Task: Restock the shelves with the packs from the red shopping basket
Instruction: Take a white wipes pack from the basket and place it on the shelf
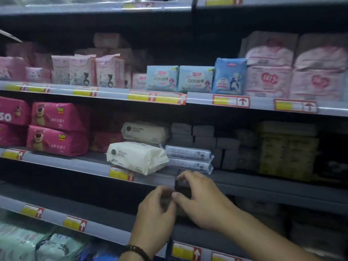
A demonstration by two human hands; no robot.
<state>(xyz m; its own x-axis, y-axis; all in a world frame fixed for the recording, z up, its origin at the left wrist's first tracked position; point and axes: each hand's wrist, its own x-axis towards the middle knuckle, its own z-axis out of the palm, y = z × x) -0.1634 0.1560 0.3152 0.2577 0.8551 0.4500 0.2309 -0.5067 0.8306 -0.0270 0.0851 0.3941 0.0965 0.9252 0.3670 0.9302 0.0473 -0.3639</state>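
The left hand (pixel 156 213) and right hand (pixel 203 202) pinch a small dark pack (pixel 182 189) between them, just in front of the shelf edge (pixel 150 178). The pack stands up tall. It is too blurry to read. Behind it a white pack (pixel 137 157) lies on the shelf. Further left, pink packs (pixel 58 140) say "TOY".

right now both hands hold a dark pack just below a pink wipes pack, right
No: in the head view the wipes pack is white, not pink. The left hand and right hand do hold the dark pack just below it.
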